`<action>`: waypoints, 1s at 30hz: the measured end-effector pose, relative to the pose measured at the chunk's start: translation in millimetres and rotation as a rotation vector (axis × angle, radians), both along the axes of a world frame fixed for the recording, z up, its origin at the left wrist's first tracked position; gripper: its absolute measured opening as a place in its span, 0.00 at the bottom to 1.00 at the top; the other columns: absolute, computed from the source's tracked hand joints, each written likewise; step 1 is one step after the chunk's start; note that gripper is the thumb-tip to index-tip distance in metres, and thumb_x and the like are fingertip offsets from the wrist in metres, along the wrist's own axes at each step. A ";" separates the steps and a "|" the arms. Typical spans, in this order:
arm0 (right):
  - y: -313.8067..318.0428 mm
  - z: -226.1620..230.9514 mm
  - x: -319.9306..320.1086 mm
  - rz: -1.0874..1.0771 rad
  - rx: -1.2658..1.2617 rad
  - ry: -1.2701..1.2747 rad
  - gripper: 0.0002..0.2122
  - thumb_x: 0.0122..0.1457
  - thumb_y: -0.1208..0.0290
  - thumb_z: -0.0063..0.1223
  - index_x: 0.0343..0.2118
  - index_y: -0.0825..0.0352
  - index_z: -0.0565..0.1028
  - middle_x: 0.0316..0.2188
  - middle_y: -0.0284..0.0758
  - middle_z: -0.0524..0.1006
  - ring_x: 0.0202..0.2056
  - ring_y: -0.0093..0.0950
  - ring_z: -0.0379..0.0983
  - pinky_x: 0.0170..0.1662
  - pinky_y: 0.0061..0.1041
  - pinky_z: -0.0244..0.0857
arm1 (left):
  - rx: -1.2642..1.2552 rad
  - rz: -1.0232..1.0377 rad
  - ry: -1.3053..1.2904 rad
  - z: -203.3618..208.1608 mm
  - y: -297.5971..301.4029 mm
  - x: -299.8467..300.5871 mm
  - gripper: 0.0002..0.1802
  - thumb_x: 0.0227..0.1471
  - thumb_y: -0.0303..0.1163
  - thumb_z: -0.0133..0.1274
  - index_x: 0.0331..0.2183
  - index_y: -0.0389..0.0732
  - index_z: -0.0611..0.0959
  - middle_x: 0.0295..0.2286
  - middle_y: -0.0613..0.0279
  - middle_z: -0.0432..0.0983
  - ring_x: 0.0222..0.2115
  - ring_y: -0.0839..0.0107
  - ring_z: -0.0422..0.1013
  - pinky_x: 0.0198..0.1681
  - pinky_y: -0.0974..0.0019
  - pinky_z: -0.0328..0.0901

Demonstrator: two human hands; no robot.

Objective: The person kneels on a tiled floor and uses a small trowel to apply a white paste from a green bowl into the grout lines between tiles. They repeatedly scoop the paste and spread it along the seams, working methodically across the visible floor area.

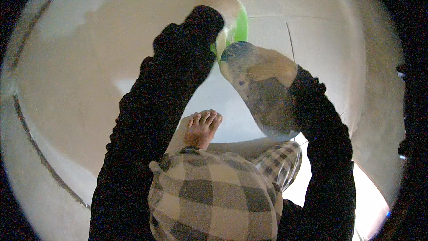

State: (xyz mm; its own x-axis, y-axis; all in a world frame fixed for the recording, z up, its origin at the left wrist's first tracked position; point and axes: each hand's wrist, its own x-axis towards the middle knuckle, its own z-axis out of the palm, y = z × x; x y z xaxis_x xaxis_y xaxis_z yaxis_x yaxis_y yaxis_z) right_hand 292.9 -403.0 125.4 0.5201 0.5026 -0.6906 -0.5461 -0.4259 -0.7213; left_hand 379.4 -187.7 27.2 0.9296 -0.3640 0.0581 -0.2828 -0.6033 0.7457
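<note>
My left hand, at the end of a black sleeve, reaches far forward and is closed over a bright green object with whitish, foamy streaks beside it. The hand and sleeve hide most of that object, so its kind cannot be made out. Just to the right and nearer, my right hand grips a dark grey, shoe-shaped item streaked with foam. Its rounded navy end meets the lower edge of the green object, and its broad end slants back toward my right knee.
Below is a pale floor with thin joint lines. My bare foot rests on it between my arms, and my checked trousers fill the near middle. A wall rises at the right. Bright light falls at the lower right.
</note>
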 end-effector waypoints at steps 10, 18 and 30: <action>-128.9 23.6 -5.1 -0.487 -0.305 -0.313 0.20 0.50 0.69 0.57 0.47 0.69 0.72 0.40 0.36 0.77 0.40 0.27 0.74 0.48 0.27 0.67 | -0.324 0.189 -0.035 -26.8 73.5 -96.5 0.10 0.48 0.31 0.53 0.33 0.35 0.81 0.32 0.59 0.79 0.33 0.67 0.75 0.37 0.65 0.70; -162.3 -43.7 78.0 -0.068 -0.963 -0.707 0.23 0.53 0.55 0.54 0.49 0.63 0.72 0.43 0.42 0.77 0.45 0.37 0.72 0.50 0.32 0.65 | -0.103 0.168 -0.274 -47.2 40.9 -107.1 0.12 0.49 0.30 0.55 0.36 0.35 0.80 0.37 0.55 0.77 0.35 0.66 0.74 0.39 0.65 0.70; -99.7 -52.6 -17.6 0.481 -1.349 -0.876 0.21 0.59 0.71 0.37 0.57 0.50 0.60 0.55 0.37 0.65 0.54 0.37 0.63 0.55 0.35 0.64 | -0.922 0.607 0.458 -22.6 1.6 -129.4 0.14 0.48 0.28 0.51 0.37 0.33 0.81 0.32 0.53 0.78 0.34 0.67 0.74 0.38 0.67 0.68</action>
State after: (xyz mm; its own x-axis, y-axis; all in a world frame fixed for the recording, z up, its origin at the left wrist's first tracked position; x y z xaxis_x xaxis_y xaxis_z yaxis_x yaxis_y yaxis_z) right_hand 275.4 -502.7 72.8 0.9405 0.0498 -0.3360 0.1500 -0.9485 0.2791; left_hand 250.0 -186.1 4.5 0.9379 0.1466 -0.3144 0.2682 0.2684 0.9252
